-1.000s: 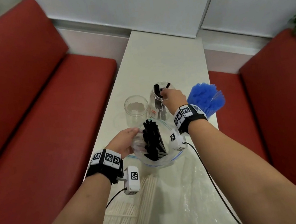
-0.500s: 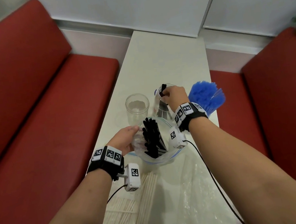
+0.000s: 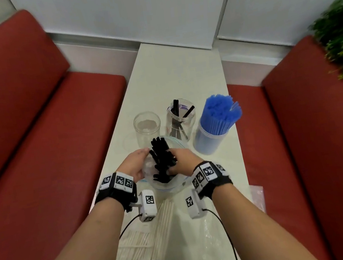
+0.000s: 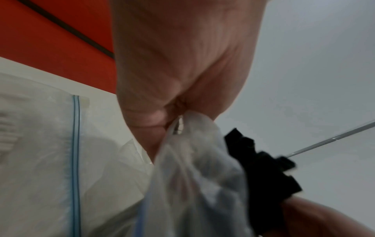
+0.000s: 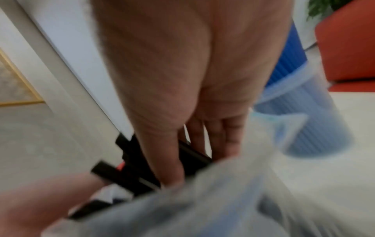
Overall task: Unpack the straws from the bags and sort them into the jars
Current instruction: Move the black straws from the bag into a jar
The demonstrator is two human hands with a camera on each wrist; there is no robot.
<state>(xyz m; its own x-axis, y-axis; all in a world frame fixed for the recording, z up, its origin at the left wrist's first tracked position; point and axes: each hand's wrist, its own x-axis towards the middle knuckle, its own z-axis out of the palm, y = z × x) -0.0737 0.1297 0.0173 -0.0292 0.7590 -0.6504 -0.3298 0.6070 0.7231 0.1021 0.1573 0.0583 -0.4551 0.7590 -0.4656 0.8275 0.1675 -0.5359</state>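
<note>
A clear zip bag (image 3: 169, 184) of black straws (image 3: 161, 153) stands open in front of me. My left hand (image 3: 137, 165) pinches the bag's left rim (image 4: 192, 176), fingers curled on the plastic (image 4: 172, 121). Inside the bag's mouth, my right hand (image 3: 178, 160) has thumb and fingers round some of the black straws (image 5: 121, 173). Behind the bag stand three jars: an empty clear jar (image 3: 147, 126), a middle jar (image 3: 181, 119) holding a few black straws, and a jar (image 3: 214, 133) packed with blue straws.
A bag of white straws (image 3: 145, 238) lies at the near left of the narrow white table (image 3: 180, 74). An empty clear bag (image 3: 214, 233) lies at the near right. Red benches flank the table, and a green plant (image 3: 341, 37) sits at the far right.
My right hand has come back from the middle jar to the bag and closed on black straws. A few straws stay in that jar. The left hand still holds the bag.
</note>
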